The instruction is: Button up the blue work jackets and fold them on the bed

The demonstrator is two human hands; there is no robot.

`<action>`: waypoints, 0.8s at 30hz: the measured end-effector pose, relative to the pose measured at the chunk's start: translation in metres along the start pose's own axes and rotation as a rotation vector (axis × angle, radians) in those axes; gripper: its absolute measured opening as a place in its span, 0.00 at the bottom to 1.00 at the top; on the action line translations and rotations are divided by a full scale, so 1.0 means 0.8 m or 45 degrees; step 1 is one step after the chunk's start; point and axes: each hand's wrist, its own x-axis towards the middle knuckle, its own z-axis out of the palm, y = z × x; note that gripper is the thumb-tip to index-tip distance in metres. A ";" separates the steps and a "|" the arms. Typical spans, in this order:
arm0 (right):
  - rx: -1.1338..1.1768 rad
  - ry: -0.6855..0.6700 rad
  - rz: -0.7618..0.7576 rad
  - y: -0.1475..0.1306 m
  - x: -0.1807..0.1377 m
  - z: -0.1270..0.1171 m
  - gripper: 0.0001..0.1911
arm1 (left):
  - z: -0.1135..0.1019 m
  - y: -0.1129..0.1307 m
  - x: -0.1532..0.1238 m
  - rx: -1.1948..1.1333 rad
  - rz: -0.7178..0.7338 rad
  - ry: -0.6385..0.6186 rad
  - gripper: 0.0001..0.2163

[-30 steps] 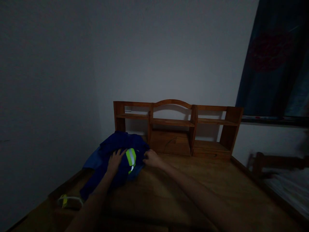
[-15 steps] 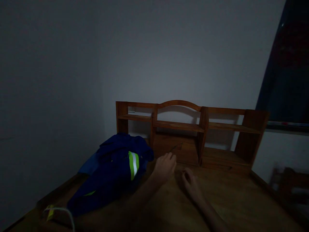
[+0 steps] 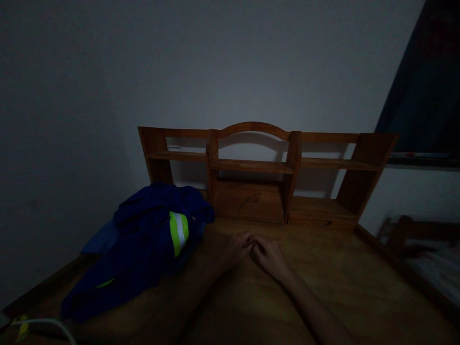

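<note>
Over the wooden desktop, my left hand (image 3: 239, 247) and my right hand (image 3: 269, 256) meet at the fingertips. The fingers of both hands are curled and pinched together. Whatever they hold is too small and dark to make out. Behind them, a thin dark curved line (image 3: 247, 202) shows against the wooden panel of the shelf; I cannot tell if it is a thread or a mark on the wood. To the left of my left hand lies a crumpled dark blue garment (image 3: 143, 239) with a yellow-green and silver reflective band (image 3: 178, 233).
A wooden shelf unit (image 3: 251, 166) stands along the back of the desktop (image 3: 359, 282) against the wall. At the lower left is a pale cord (image 3: 50, 322) with a yellow piece (image 3: 23, 328). A dark window (image 3: 424, 96) and wooden furniture (image 3: 427, 230) are on the right. The light is dim.
My left hand has come down and my right hand has moved in toward it, so their fingertips now meet. The view has shifted, with the shelf and garment now further left and higher.
</note>
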 end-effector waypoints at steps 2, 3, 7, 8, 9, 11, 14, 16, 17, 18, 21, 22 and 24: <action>0.004 -0.005 0.004 -0.001 -0.002 -0.001 0.15 | -0.001 0.004 -0.001 -0.045 0.035 -0.011 0.03; 0.012 0.004 -0.012 -0.002 -0.003 -0.001 0.15 | -0.002 0.005 -0.002 -0.051 0.044 -0.011 0.02; 0.063 0.049 -0.106 -0.006 -0.004 0.002 0.13 | -0.004 0.004 -0.005 0.009 0.050 0.007 0.02; 0.070 0.053 -0.119 -0.006 -0.005 0.003 0.13 | -0.004 0.002 -0.005 0.027 0.048 0.005 0.03; 0.075 0.052 -0.131 -0.005 -0.005 0.004 0.13 | -0.003 0.001 -0.005 0.046 0.047 0.003 0.03; 0.082 0.048 -0.156 -0.004 -0.004 0.006 0.13 | -0.002 -0.001 -0.006 0.088 0.045 -0.003 0.04; 0.090 0.045 -0.187 -0.001 -0.004 0.007 0.13 | -0.002 -0.001 -0.007 0.140 0.048 -0.003 0.04; 0.096 0.048 -0.197 0.000 -0.005 0.007 0.14 | -0.002 -0.001 -0.008 0.157 0.056 -0.002 0.04; 0.103 0.042 -0.209 0.000 -0.005 0.007 0.14 | -0.002 0.000 -0.008 0.163 0.057 0.005 0.04; 0.110 0.033 -0.222 0.000 -0.005 0.007 0.15 | -0.002 0.000 -0.008 0.167 0.056 0.012 0.04; 0.107 -0.002 -0.256 0.002 -0.006 0.008 0.16 | -0.002 0.001 -0.008 0.146 0.056 0.025 0.04; 0.100 -0.011 -0.260 0.003 -0.007 0.008 0.16 | -0.001 0.000 -0.008 0.136 0.055 0.020 0.04; 0.090 -0.011 -0.260 0.005 -0.007 0.009 0.16 | 0.000 -0.001 -0.008 0.121 0.043 0.017 0.04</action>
